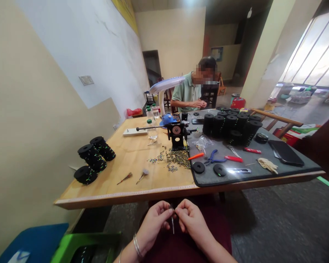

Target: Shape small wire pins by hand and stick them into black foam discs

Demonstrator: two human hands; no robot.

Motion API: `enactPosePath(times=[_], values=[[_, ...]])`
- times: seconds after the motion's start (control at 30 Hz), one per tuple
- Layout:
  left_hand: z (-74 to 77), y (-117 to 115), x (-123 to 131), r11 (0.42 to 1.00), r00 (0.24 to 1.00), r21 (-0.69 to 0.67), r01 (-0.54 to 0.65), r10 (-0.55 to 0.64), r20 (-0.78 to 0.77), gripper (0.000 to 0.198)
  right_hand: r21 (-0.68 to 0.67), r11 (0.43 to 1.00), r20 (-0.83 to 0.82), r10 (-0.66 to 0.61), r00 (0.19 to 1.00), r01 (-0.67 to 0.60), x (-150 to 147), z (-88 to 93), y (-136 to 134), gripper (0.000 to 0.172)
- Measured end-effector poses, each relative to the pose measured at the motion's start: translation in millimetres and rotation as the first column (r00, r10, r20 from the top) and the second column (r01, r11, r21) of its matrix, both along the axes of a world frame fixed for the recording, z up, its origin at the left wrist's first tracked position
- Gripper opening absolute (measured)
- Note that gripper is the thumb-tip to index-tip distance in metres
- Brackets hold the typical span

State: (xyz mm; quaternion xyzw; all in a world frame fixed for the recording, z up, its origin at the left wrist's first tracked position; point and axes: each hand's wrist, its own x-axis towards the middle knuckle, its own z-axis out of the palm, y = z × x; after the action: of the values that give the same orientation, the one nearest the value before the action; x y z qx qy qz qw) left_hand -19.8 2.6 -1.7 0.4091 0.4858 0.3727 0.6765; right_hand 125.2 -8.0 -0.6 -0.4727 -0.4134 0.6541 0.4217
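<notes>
Below the table's front edge, over my lap, my left hand (159,220) and my right hand (191,220) meet with fingertips pinched together. A thin, silvery stick-like piece (173,225) points downward from between the left thumb and fingers. My right fingertips press close beside its upper end, on something small and dark that I cannot make out. Both hands are closed. Nearest on the table lie two small brushes, one reddish-handled (125,178) and one pale-tipped (143,175), and a heap of tiny dark and brassy parts (178,159).
A black crank device (177,133) stands mid-table beside a desk lamp (164,87). Black foam spools (93,155) stack at left, more (231,124) on the grey mat (178,184). Blue pliers (215,157) lie on the mat. A person (190,91) sits opposite, hands together.
</notes>
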Motion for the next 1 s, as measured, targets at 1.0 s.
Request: enactPosePath(times=[1.0], values=[[-3.0, -6.5, 13.6, 0.976, 0.973, 0.215, 0.038, 0.012, -0.229, 0.022, 0.260, 0.965, 0.382, -0.066, 0.922, -0.039, 8.7, -9.1, -5.3, 0.026]])
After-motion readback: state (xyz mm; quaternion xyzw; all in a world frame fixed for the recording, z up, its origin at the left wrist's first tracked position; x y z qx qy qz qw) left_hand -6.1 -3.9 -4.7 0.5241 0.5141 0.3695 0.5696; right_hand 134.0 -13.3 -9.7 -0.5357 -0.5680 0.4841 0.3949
